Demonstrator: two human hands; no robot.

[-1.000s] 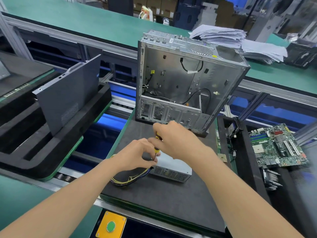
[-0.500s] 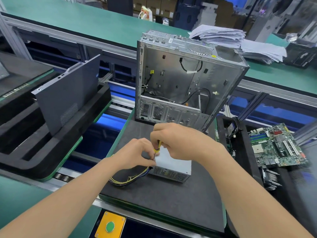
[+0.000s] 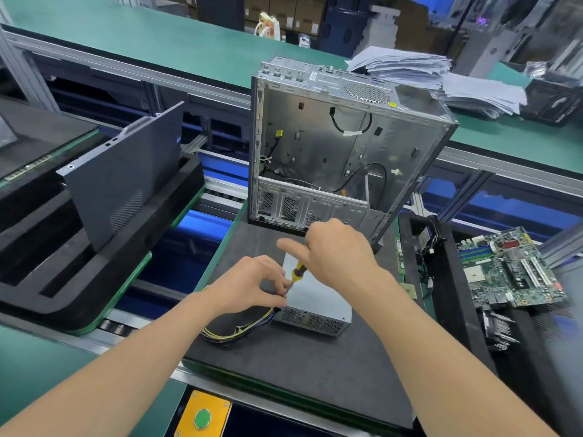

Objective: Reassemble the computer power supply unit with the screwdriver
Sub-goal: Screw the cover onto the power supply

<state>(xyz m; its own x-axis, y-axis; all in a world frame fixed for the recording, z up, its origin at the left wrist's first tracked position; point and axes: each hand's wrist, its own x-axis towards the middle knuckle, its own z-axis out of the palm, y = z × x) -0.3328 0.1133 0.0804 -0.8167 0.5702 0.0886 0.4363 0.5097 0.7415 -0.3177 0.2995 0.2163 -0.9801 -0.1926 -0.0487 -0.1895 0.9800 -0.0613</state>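
1. The PSU (image 3: pixel 315 305), a grey metal box, lies flat on a black mat (image 3: pixel 284 367) in front of the person, and its cables (image 3: pixel 233 329) trail off its left end
2. The right hand (image 3: pixel 339 257) holds the screwdriver (image 3: pixel 296 272) by its yellow and dark handle, and the tool leans down and left towards the PSU's near left top corner
3. What has changed: half a second ago all the right fingers curled over the handle and hid most of it; now the index finger points straight out to the left and more of the handle shows below the palm
4. The left hand (image 3: pixel 249 285) stays in the same spot, its fingertips pinching the shaft low down; the tip, and any screw under it, is hidden behind those fingers
5. The PSU itself has not shifted on the mat
6. This looks like a fresh grip between turns, so a screw at this corner is probably still being driven; whether it is seated cannot be told
7. An open case (image 3: pixel 331 146) stands upright at the mat's far edge and a motherboard (image 3: pixel 511 269) lies to the right, both untouched
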